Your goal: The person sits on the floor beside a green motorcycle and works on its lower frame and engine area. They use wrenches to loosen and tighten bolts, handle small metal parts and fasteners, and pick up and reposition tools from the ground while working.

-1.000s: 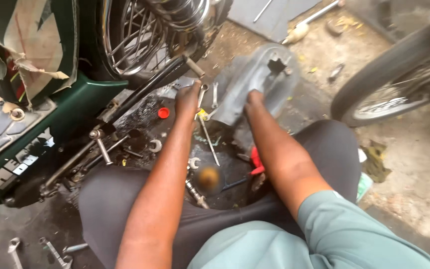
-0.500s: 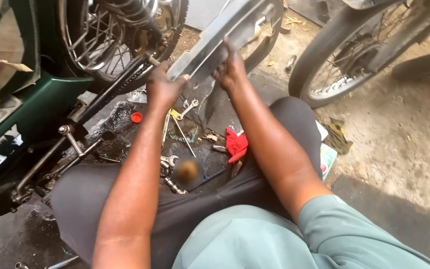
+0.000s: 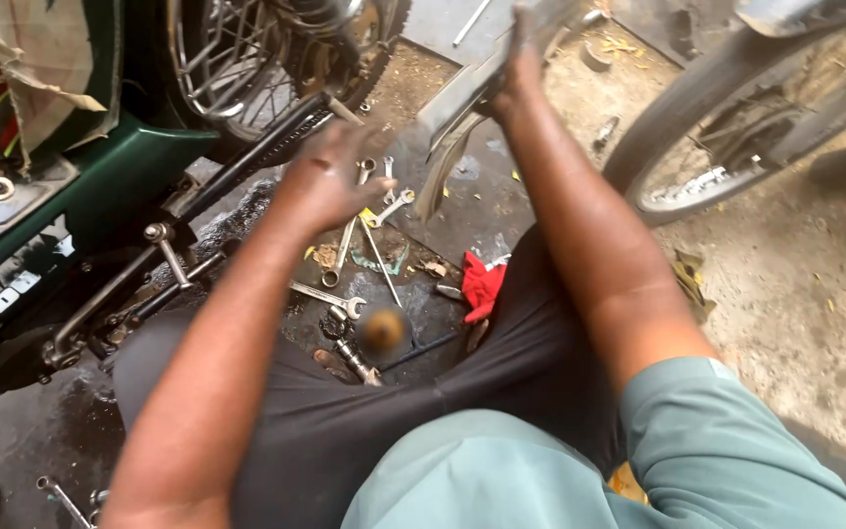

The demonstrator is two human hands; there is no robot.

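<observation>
My right hand (image 3: 524, 61) grips a long grey metal cover (image 3: 462, 103) and holds it up, tilted, above the ground near the top middle. My left hand (image 3: 330, 176) hovers with fingers spread just left of the cover's lower end, holding nothing. Below both hands several wrenches (image 3: 345, 240) lie on the oily ground, beside a screwdriver with a round brownish handle (image 3: 382, 328) and a red rag (image 3: 482, 284). I am seated with dark trousers and a pale green shirt.
A green motorcycle (image 3: 100, 196) with a spoked wheel (image 3: 247, 59) and foot peg stands at the left. A second wheel (image 3: 736, 127) rises at the right. More wrenches (image 3: 12, 495) lie at the lower left. Concrete floor spreads to the right.
The grey cover has been lifted off the ground and raised up and to the right by my right hand. My left hand has let go of it and now hovers apart.
</observation>
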